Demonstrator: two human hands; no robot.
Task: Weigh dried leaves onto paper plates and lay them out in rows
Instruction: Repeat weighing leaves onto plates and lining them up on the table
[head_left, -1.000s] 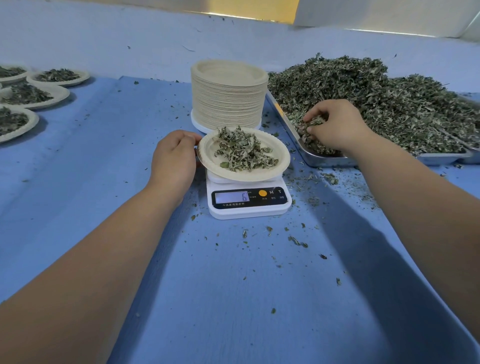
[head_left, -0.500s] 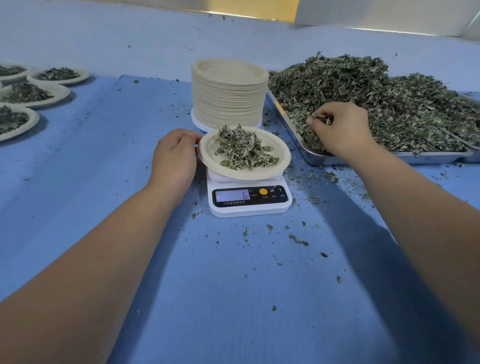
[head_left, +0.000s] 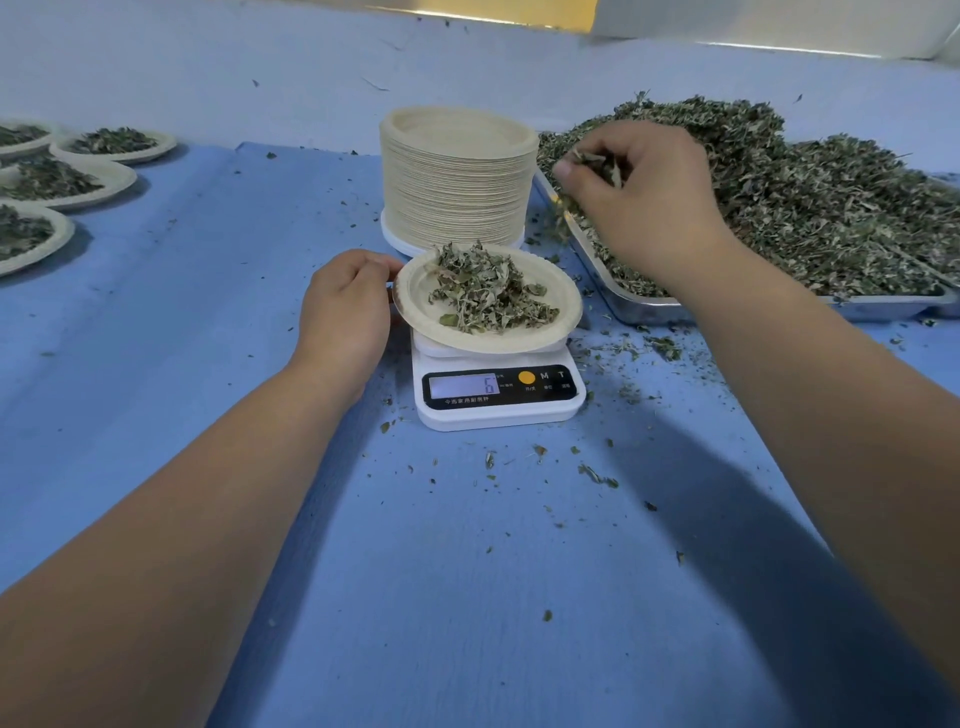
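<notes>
A paper plate (head_left: 415, 306) with a small heap of dried leaves (head_left: 485, 293) sits on a white kitchen scale (head_left: 496, 397) whose display reads 6. My left hand (head_left: 345, 306) pinches the plate's left rim. My right hand (head_left: 641, 200) hangs above the front left corner of a metal tray (head_left: 639, 306) and pinches a tuft of dried leaves, a few bits falling from it. The tray holds a big pile of dried leaves (head_left: 810, 208).
A tall stack of paper plates (head_left: 457, 179) stands right behind the scale. Several filled plates (head_left: 78, 179) lie in rows at the far left. Leaf crumbs (head_left: 597, 475) are scattered on the blue table cover (head_left: 467, 597) around the scale.
My right hand has lifted out of the tray pile with a pinch of leaves and moved up and to the left. The left hand has stayed on the plate's rim.
</notes>
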